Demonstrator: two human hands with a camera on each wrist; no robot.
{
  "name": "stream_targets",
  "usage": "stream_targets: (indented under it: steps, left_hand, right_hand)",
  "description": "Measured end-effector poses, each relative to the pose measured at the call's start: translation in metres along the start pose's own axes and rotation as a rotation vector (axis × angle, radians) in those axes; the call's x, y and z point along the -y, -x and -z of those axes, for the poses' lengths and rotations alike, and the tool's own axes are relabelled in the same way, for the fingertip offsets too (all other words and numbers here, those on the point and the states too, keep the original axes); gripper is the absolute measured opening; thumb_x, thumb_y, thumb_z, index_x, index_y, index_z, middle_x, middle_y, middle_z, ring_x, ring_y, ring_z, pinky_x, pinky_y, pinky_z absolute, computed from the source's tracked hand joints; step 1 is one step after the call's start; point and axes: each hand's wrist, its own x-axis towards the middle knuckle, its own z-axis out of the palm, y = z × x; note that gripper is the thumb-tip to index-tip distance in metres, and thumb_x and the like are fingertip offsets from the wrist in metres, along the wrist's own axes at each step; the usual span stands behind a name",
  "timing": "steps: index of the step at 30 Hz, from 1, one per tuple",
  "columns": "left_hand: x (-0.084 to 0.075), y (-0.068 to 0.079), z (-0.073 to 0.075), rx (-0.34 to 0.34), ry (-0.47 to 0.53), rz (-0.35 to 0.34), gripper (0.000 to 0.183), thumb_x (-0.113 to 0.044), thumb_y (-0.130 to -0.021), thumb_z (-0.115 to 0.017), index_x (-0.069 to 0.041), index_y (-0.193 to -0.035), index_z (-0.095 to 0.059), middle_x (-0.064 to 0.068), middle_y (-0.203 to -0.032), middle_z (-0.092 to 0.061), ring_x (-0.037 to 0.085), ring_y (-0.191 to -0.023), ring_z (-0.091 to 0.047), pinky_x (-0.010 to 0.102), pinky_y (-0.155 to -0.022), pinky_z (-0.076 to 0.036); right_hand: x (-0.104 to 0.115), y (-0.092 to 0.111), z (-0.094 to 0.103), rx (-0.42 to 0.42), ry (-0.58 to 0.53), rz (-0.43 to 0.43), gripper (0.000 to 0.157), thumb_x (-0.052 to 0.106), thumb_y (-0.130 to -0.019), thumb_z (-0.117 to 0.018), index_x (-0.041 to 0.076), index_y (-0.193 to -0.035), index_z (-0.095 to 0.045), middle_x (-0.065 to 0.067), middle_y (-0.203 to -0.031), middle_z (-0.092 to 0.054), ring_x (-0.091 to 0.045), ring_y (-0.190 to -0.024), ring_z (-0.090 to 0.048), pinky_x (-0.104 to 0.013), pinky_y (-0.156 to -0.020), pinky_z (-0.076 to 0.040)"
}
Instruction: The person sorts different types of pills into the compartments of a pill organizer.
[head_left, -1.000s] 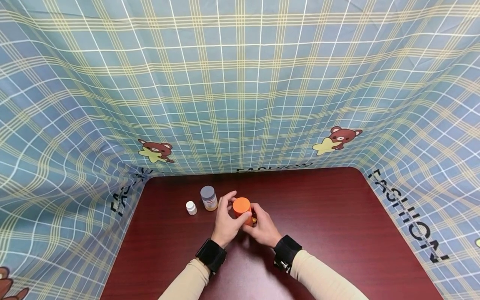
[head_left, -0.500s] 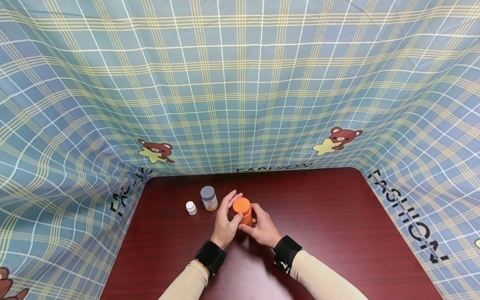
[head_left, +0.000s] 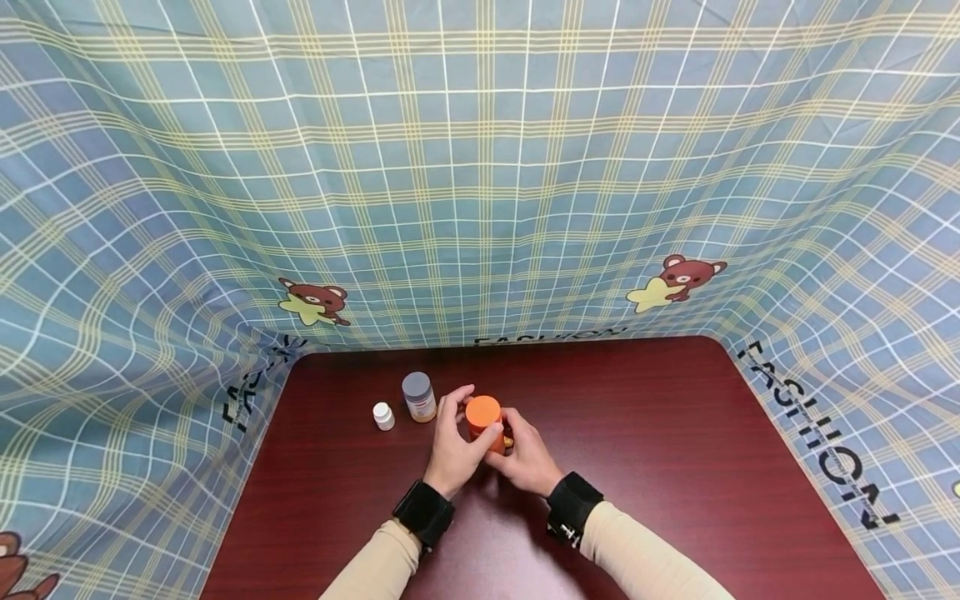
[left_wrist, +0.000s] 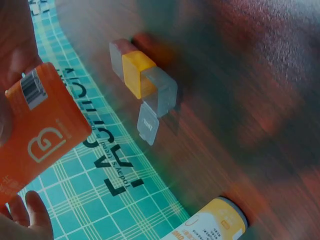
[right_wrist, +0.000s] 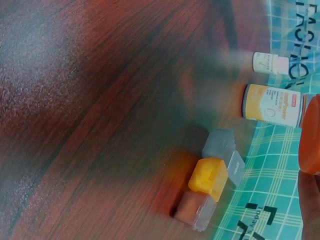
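Note:
An orange bottle (left_wrist: 47,132) with an orange cap (head_left: 483,410) stands upright between both hands. My left hand (head_left: 452,454) holds the cap from the left, its thumb across the near edge. From the right, my right hand (head_left: 531,458) grips the bottle's body. A small pill organizer (left_wrist: 139,75) with clear, yellow and reddish compartments lies on the table past the bottle. The lid (left_wrist: 148,122) of its clear end compartment hangs open. In the head view only a yellow bit of it shows beside the right hand. The right wrist view shows just the bottle's orange edge (right_wrist: 311,142).
A grey-capped supplement bottle (head_left: 418,397) stands just left of my left hand. Further left is a small white bottle (head_left: 383,416). The dark red table (head_left: 660,467) is bounded at the back and sides by a checked cloth (head_left: 480,208).
My left thumb slid leftward off the cap's near edge, then came back rightward across it, with the fingers shifting along. The right hand and the bottle have stayed in place.

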Motion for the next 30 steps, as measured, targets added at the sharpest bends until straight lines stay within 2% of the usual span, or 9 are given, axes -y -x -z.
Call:
stream_targets:
  steps: [4, 7, 9, 12, 15, 19, 22, 26, 30]
  left_hand:
    - [0.0, 0.0009, 0.0017, 0.051, 0.072, -0.03, 0.062, 0.006, -0.08, -0.066, 0.005, -0.137, -0.04, 0.024, -0.128, -0.053, 0.04, -0.12, -0.048, 0.057, -0.098, -0.035]
    - [0.001, 0.0007, 0.0023, 0.068, 0.119, -0.054, 0.066, 0.012, -0.078, -0.061, 0.007, -0.139, -0.036, 0.026, -0.128, -0.054, 0.043, -0.121, -0.048, 0.062, -0.099, -0.03]
    - [0.0015, 0.0008, 0.002, 0.054, 0.117, -0.053, 0.067, 0.011, -0.078, -0.063, 0.007, -0.139, -0.037, 0.028, -0.125, -0.056, 0.043, -0.118, -0.05, 0.063, -0.098, -0.029]
    - [0.0006, 0.0006, 0.0012, 0.01, 0.073, -0.033, 0.067, 0.005, -0.076, -0.072, 0.005, -0.137, -0.042, 0.029, -0.119, -0.057, 0.042, -0.111, -0.053, 0.061, -0.094, -0.034]
    - [-0.0008, 0.0002, 0.0001, -0.031, 0.006, -0.019, 0.065, -0.001, -0.073, -0.079, 0.002, -0.132, -0.05, 0.025, -0.114, -0.057, 0.039, -0.105, -0.053, 0.051, -0.091, -0.04]
    - [-0.0017, 0.0002, -0.0014, -0.043, -0.035, -0.023, 0.066, -0.005, -0.072, -0.082, 0.001, -0.13, -0.054, 0.025, -0.112, -0.054, 0.037, -0.104, -0.052, 0.045, -0.089, -0.043]
    - [-0.0009, 0.0001, -0.001, -0.023, -0.015, -0.036, 0.068, -0.002, -0.073, -0.08, 0.003, -0.134, -0.049, 0.028, -0.117, -0.053, 0.04, -0.109, -0.052, 0.049, -0.09, -0.044]
    - [0.0021, -0.0002, 0.0011, 0.026, 0.041, -0.066, 0.068, 0.008, -0.077, -0.07, 0.005, -0.139, -0.041, 0.027, -0.127, -0.054, 0.042, -0.118, -0.05, 0.055, -0.094, -0.041]
    - [0.0026, -0.0004, 0.0027, 0.064, 0.069, -0.074, 0.066, 0.011, -0.079, -0.065, 0.005, -0.14, -0.041, 0.025, -0.13, -0.055, 0.04, -0.12, -0.051, 0.053, -0.098, -0.038]
  right_hand:
    - [-0.0002, 0.0009, 0.0004, 0.016, -0.007, -0.045, 0.055, 0.016, -0.072, -0.082, 0.015, -0.118, -0.053, 0.003, -0.108, -0.06, -0.014, -0.093, -0.059, -0.043, -0.078, -0.053]
    - [-0.0005, 0.0019, 0.0007, 0.018, -0.016, -0.065, 0.056, 0.018, -0.072, -0.083, 0.016, -0.119, -0.053, 0.004, -0.107, -0.06, -0.014, -0.091, -0.059, -0.045, -0.078, -0.053]
    - [-0.0006, 0.0019, 0.0006, 0.014, -0.011, -0.058, 0.056, 0.019, -0.072, -0.083, 0.016, -0.119, -0.053, 0.004, -0.107, -0.06, -0.015, -0.091, -0.059, -0.047, -0.077, -0.052]
    - [-0.0001, 0.0013, 0.0009, 0.007, -0.007, -0.042, 0.055, 0.019, -0.073, -0.082, 0.016, -0.119, -0.053, 0.003, -0.108, -0.06, -0.017, -0.092, -0.059, -0.047, -0.077, -0.052]
    - [-0.0005, 0.0009, 0.001, 0.009, -0.013, -0.031, 0.054, 0.018, -0.073, -0.081, 0.016, -0.119, -0.053, 0.003, -0.109, -0.06, -0.018, -0.092, -0.06, -0.047, -0.077, -0.053]
    - [-0.002, 0.0011, 0.0008, 0.01, -0.009, -0.015, 0.055, 0.018, -0.072, -0.082, 0.016, -0.118, -0.053, 0.002, -0.109, -0.06, -0.015, -0.092, -0.059, -0.044, -0.077, -0.053]
    - [-0.0022, 0.0004, 0.0008, 0.005, 0.005, 0.008, 0.055, 0.018, -0.072, -0.082, 0.014, -0.119, -0.053, 0.001, -0.109, -0.061, -0.014, -0.093, -0.059, -0.043, -0.077, -0.053]
    - [-0.0009, -0.0009, 0.0018, 0.004, 0.0, 0.001, 0.057, 0.019, -0.072, -0.082, 0.014, -0.12, -0.053, 0.0, -0.109, -0.061, -0.014, -0.093, -0.059, -0.044, -0.077, -0.053]
    - [0.0001, -0.001, 0.003, 0.004, -0.002, -0.016, 0.058, 0.018, -0.071, -0.083, 0.014, -0.12, -0.052, 0.001, -0.108, -0.061, -0.013, -0.092, -0.059, -0.044, -0.077, -0.053]
